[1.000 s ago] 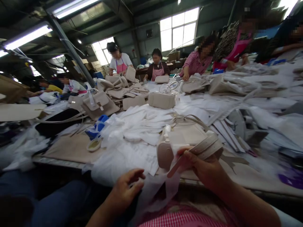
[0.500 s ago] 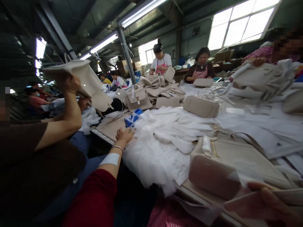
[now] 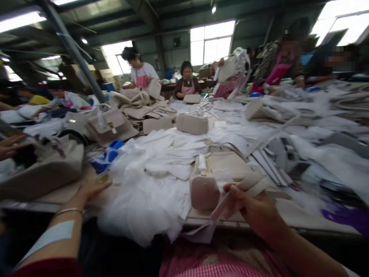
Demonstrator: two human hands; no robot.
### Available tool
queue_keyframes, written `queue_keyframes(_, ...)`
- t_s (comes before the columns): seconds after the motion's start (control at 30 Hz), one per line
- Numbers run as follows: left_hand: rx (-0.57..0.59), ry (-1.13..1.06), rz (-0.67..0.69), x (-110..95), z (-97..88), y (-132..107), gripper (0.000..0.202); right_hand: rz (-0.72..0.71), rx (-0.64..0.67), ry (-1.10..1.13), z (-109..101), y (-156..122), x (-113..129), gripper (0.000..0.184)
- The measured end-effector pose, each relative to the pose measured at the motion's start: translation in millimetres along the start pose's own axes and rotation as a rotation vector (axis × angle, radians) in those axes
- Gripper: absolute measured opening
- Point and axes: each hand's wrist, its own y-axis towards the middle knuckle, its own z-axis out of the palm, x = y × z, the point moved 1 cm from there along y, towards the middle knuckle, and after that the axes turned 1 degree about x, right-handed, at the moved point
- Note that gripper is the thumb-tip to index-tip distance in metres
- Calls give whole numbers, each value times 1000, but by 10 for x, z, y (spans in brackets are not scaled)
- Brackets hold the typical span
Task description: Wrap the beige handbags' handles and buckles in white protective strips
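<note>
My right hand [image 3: 253,211] is closed on the beige strap [image 3: 255,181] of a beige handbag [image 3: 206,181] that lies on the table in front of me. A strip of white paper [image 3: 207,229] hangs below that hand. My left hand [image 3: 88,188] reaches out to the left with a bracelet on its wrist. Its fingers lie flat on the table by a small round yellowish object [image 3: 103,178], which is blurred. A heap of white wrapping paper [image 3: 150,192] lies between my hands.
A person at my left has a hand [image 3: 10,144] over a large beige bag [image 3: 43,169]. Several more beige bags [image 3: 191,123] and a blue object [image 3: 111,152] lie further back. Loose white sheets [image 3: 288,154] cover the right side. Other people work along the far edge.
My view has swung back to the right from the person on my left. My left hand stays out by the table's left edge. My right hand keeps hold of the strap.
</note>
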Motion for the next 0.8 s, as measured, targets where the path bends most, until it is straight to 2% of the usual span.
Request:
queue_keyframes(0.03,7,-9,19,-30,-61,6,58,-10,8,28,-9,5,15,39)
queue_keyframes(0.1,-197,-67,-105,-144,-177,-69,52,-30,19,54,-48,14,21,38)
queue_keyframes(0.13,-253,-105,-79,-259,-216,-162,49,-35,23,63,-66,16,14,38)
queue_keyframes(0.17,-401,-153,-77,-410,-253,-296,45,-38,26,72,-77,17,5,38)
queue_keyframes(0.23,-403,-311,73,-839,-275,-652,34,-42,39,91,-73,14,-12,37)
queue_keyframes(0.27,-421,-426,126,-1091,-277,-861,36,-41,52,99,-59,9,-14,37)
queue_keyframes(0.3,-369,-549,196,-1360,-272,-1076,40,-41,69,107,-41,3,-11,36)
queue_keyframes(0.33,-262,-690,255,-1629,-261,-1287,47,-37,86,117,-21,-7,-2,36)
queue_keyframes(0.43,197,-1094,605,-2362,-248,-1853,55,-30,118,166,18,-50,63,34)
queue_keyframes(0.5,394,-1286,723,-2714,-263,-2121,46,-39,123,214,19,-86,122,32)
queue_keyframes(0.57,546,-1449,747,-2973,-277,-2289,40,-64,111,266,3,-122,171,28)
queue_keyframes(0.67,706,-1641,732,-3248,-300,-2405,58,-93,104,302,-37,-163,186,24)
queue_keyframes(0.8,853,-1680,717,-3461,-355,-2469,57,-91,118,232,-96,-177,100,26)
